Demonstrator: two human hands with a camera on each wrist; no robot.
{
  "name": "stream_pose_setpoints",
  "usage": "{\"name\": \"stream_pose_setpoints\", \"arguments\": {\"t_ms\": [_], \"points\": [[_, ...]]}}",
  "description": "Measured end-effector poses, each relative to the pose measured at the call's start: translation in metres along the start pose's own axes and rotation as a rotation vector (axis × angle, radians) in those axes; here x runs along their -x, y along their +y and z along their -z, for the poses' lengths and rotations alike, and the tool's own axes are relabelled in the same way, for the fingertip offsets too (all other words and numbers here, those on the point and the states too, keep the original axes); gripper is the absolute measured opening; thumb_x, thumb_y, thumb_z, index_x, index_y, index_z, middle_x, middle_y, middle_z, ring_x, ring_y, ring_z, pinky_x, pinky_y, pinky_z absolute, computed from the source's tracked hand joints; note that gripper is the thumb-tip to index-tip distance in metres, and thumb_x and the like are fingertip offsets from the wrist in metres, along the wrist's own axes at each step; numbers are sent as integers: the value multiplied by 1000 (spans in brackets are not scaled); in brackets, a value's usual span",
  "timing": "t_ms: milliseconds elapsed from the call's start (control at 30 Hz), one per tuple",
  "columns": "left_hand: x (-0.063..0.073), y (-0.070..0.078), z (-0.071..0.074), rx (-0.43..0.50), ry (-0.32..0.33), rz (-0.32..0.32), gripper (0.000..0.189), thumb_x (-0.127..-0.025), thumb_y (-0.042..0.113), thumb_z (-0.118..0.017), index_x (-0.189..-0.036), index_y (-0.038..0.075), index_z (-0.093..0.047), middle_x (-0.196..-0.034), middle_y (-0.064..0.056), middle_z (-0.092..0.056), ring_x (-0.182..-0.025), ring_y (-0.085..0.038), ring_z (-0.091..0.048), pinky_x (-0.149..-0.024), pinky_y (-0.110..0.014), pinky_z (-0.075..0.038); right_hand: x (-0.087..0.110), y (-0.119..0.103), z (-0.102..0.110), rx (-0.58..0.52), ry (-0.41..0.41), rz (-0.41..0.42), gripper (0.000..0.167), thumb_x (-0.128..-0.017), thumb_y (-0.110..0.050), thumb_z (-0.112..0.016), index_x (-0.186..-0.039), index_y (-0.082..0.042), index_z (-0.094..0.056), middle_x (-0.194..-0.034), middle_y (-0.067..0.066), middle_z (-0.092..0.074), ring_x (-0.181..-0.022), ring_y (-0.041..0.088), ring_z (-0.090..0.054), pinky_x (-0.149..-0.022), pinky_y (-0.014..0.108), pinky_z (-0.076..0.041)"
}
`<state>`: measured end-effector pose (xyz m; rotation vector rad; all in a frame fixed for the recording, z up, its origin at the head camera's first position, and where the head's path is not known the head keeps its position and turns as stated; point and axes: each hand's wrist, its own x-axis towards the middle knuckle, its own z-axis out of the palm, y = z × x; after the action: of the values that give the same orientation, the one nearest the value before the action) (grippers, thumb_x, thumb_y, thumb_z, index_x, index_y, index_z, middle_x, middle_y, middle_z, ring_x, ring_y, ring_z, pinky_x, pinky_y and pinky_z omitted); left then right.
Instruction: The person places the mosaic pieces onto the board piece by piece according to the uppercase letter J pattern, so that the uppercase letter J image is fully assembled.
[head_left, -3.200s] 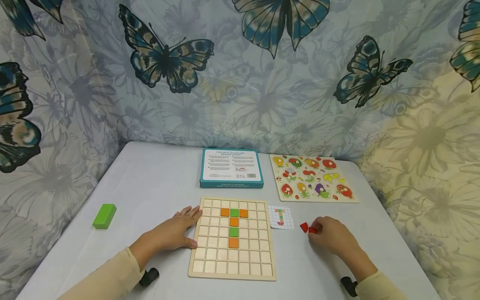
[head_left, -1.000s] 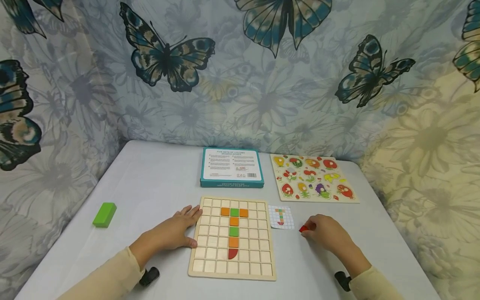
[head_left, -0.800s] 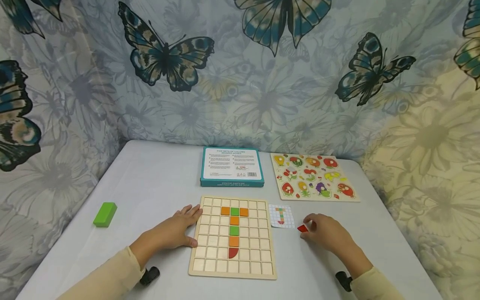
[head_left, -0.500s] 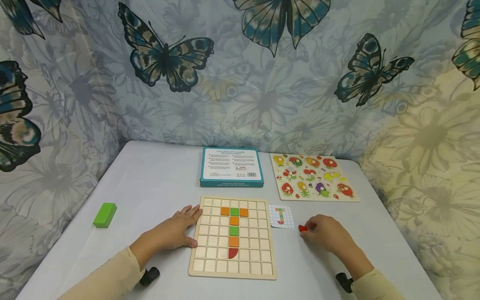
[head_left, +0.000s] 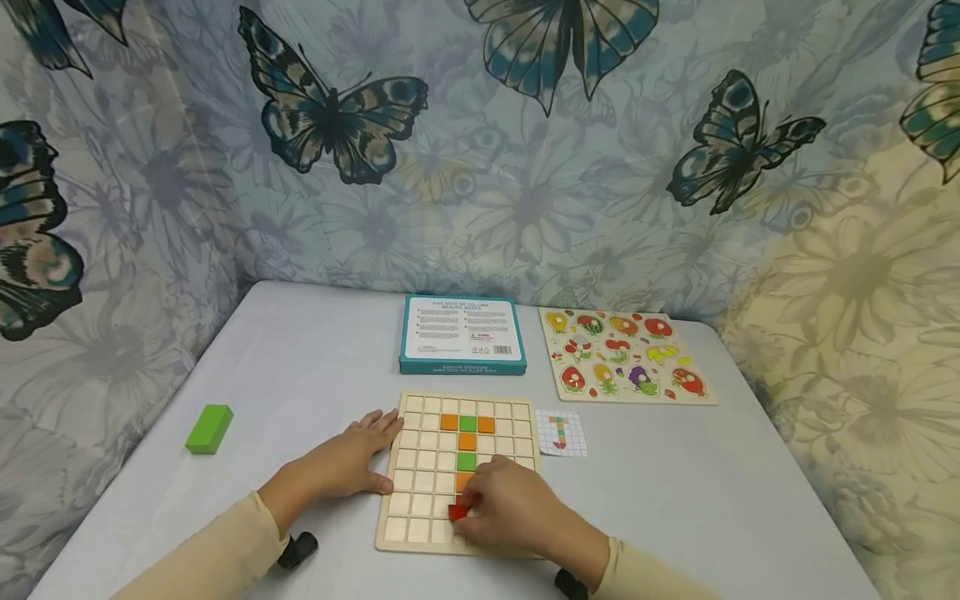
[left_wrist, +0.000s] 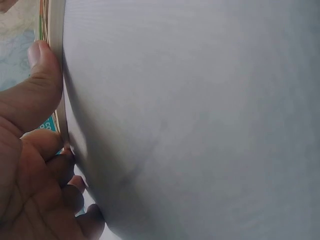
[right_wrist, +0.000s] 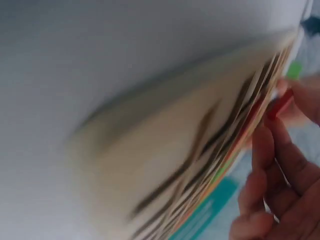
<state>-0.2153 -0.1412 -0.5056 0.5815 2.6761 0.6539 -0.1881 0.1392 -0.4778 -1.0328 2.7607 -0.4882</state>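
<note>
The wooden grid board (head_left: pixel 422 481) lies on the table, with orange tiles (head_left: pixel 449 422) and green tiles (head_left: pixel 468 424) forming a T shape. My left hand (head_left: pixel 348 458) rests at its left edge, fingers spread; the left wrist view shows the thumb (left_wrist: pixel 45 75) against the rim. Over the lower middle of the board, my right hand (head_left: pixel 517 504) pinches a small red piece (head_left: pixel 457 512) between thumb and fingers. That red piece (right_wrist: pixel 281 105) also shows in the right wrist view. A darker red tile on the board is mostly hidden behind the right hand.
A small pattern card (head_left: pixel 562 433) lies right of the board. Behind stand a teal box (head_left: pixel 463 333) and a fruit puzzle board (head_left: pixel 626 358). A green block (head_left: pixel 209 429) sits at the left. Butterfly-print cloth hangs around the table.
A red quarter-round tile appeared at the foot of the T about a second ago. My right hand has since carried another red piece leftward from beside the card. The left hand stays put.
</note>
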Motion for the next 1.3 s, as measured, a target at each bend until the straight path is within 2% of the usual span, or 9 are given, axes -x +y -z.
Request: {"name": "stream_pose_setpoints", "arguments": {"t_ms": [100,267,467,633,933,1100,1300], "points": [[1,0,1,-5,1,0,98,-77,41,-79,-154,4,-30,-161,-9,-20,-148,-32,-9,-117,-51,-13,-9,-15,-9,56,38,26,22,-79,-42,-80,-78,-21,-70,-68,-19,-49,-68,2,-43,-53,16,-38],[2,0,3,5,6,-3,97,-78,40,-79,-153,4,-30,-160,-10,-20,-147,-34,-10,-117,-52,-14,-15,-22,-14,93,47,-9,27,-80,-42,-80,-80,-18,-69,-67,-16,-44,-64,3,-42,-52,16,-38],[3,-1,3,6,10,-5,97,-77,40,-79,-153,3,-31,-160,-12,-21,-147,-35,-11,-117,-53,-14,-15,-21,-15,112,37,19,27,-78,-42,-82,-89,-19,-73,-71,-15,-47,-66,2,-43,-53,16,-38],[3,-1,2,13,9,-3,97,-77,40,-79,-153,3,-31,-160,-11,-20,-147,-35,-10,-117,-53,-13,-16,-20,-17,163,46,63,21,-80,-39,-81,-83,-21,-71,-70,-16,-45,-64,1,-42,-53,16,-37],[3,-1,3,14,15,-13,97,-77,39,-80,-152,2,-31,-160,-12,-22,-147,-36,-11,-116,-54,-14,-20,-19,-15,142,23,31,20,-81,-33,-81,-75,-24,-64,-67,-17,-45,-63,3,-43,-54,19,-39],[2,-1,3,14,13,-15,96,-77,39,-80,-152,1,-31,-160,-12,-21,-147,-35,-11,-116,-54,-15,-24,-17,-13,138,14,15,22,-78,-35,-83,-70,-25,-65,-65,-16,-46,-62,3,-43,-53,20,-39],[0,0,2,13,14,-9,98,-75,40,-81,-151,1,-33,-159,-12,-23,-147,-35,-12,-116,-54,-15,-22,-15,-14,155,15,21,20,-79,-34,-83,-72,-23,-68,-66,-17,-47,-63,3,-42,-53,18,-38]]}}
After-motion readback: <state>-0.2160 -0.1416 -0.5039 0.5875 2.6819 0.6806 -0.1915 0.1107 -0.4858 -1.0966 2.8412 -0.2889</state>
